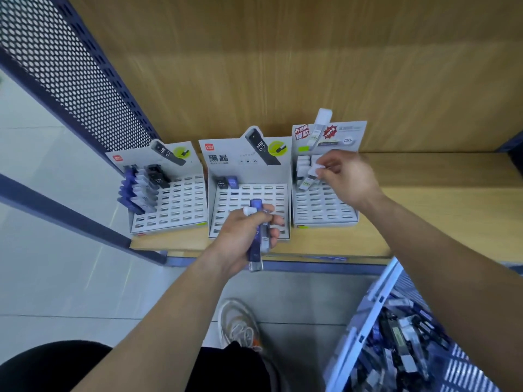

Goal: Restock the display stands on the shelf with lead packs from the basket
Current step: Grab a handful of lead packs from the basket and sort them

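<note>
Stock was thickest in the left stand, its left-hand rows filled. Over the middle stand the left hand hovered, grip curled round a bundle of blue packs. At the right stand on the shelf, the right hand pinched a white pack at a back slot, so slotting looked like the step in hand. Next call, I'd judge: seat it upright, release, then feed in the blues. The basket sat lower right, full.

Bright even light, soft shadows; wide-angle bending at edges; slight motion blur.
</note>
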